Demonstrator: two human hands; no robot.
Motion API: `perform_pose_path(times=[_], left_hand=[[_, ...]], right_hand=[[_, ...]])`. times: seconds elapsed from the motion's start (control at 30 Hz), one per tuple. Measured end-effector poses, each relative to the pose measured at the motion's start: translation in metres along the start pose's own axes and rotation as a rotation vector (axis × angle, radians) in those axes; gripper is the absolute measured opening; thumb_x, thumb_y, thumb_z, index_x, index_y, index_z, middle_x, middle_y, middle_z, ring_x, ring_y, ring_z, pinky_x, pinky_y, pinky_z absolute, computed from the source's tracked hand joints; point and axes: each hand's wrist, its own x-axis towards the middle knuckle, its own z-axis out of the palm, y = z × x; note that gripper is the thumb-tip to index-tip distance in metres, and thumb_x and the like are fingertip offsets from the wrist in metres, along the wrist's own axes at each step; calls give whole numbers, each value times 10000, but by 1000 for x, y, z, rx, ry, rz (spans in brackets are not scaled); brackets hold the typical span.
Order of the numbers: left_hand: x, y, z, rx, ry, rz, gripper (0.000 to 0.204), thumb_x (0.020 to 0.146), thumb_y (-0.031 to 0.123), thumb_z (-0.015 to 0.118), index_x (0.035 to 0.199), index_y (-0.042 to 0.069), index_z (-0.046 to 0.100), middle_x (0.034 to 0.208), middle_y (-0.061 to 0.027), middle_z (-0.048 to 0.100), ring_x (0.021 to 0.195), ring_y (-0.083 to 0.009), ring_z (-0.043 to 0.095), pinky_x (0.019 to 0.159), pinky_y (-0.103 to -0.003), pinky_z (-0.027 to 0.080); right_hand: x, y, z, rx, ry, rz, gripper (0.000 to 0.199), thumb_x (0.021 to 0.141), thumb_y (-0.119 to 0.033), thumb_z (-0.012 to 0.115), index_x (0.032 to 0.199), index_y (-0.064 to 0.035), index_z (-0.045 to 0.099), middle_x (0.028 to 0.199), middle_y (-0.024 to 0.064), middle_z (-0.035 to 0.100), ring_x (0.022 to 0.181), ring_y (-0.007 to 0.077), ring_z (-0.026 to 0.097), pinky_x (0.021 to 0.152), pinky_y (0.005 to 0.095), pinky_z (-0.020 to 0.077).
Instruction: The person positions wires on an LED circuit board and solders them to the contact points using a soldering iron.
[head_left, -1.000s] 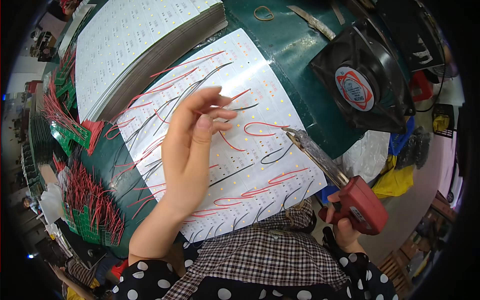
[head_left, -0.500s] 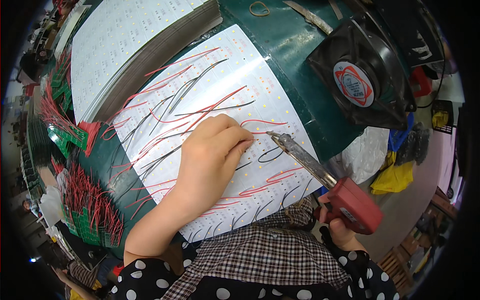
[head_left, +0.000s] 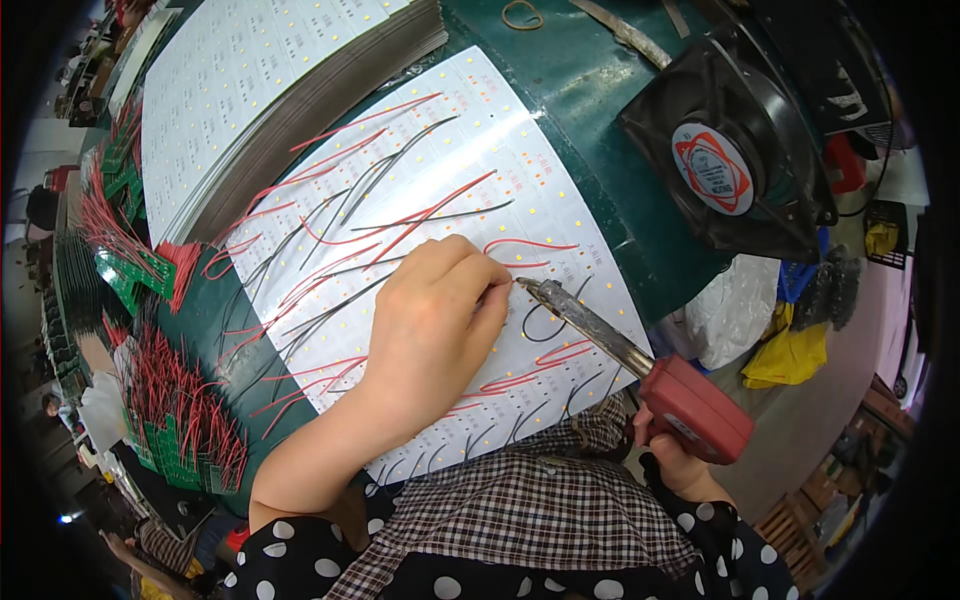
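Red-handled iron [head_left: 640, 360], gripped in the right hand [head_left: 672, 462], has its tip at the left hand's [head_left: 432, 322] fingertips, which pinch a wire [head_left: 520, 246] onto the white board [head_left: 420, 250] near the bench's front edge. I judge a slip could burn those fingers or lift the wire. One iron, one fan [head_left: 728, 165], one board stack [head_left: 250, 100], too many wires to count.

A dark green bench [head_left: 590, 70] fills the scene under bright, even light, with a black square fan [head_left: 735, 165] at its right edge and pale brown floor [head_left: 810, 420] beyond.
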Motion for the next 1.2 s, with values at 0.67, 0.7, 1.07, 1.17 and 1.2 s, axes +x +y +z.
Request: perform_pose_path(times=[0.67, 0.7, 1.07, 1.17, 1.2], left_hand=[[1, 1, 0, -49, 5, -76, 71, 725, -28, 653, 778, -11, 608, 737, -82, 578, 661, -185, 595, 573, -265, 480], [1, 0, 0, -59, 6, -80, 71, 726, -24, 653, 780, -9, 609, 736, -81, 580, 659, -183, 595, 572, -266, 479], [0, 1, 1, 39, -13, -33, 57, 741, 9, 642, 781, -1, 603, 733, -77, 576, 655, -181, 588, 563, -271, 473], [2, 1, 2, 32, -20, -30, 54, 744, 12, 639, 779, -2, 601, 731, -78, 572, 651, -182, 586, 561, -273, 472], [2, 2, 1, 38, -21, -29, 53, 745, 13, 638, 779, -3, 600, 728, -78, 569, 651, -182, 587, 563, -272, 472]], right_hand=[[-6, 9, -5, -6, 75, 5, 539, 709, -156, 779, 1148, 61, 553, 915, 95, 666, 777, 156, 656, 695, 242, 515], [-4, 8, -3, -33, 63, -11, 509, 714, -113, 760, 1148, 57, 557, 943, 109, 667, 812, 166, 661, 718, 249, 518], [1, 4, -1, -53, -34, -112, 497, 737, -72, 711, 1186, 62, 543, 1066, 146, 642, 906, 202, 658, 787, 280, 518], [-1, 6, 0, 40, 14, -35, 478, 719, -54, 709, 1165, 44, 567, 1066, 149, 642, 904, 215, 660, 778, 289, 521], [-2, 10, -1, -68, 7, -96, 474, 718, -57, 704, 1161, 41, 568, 1058, 146, 645, 882, 214, 664, 760, 289, 523]])
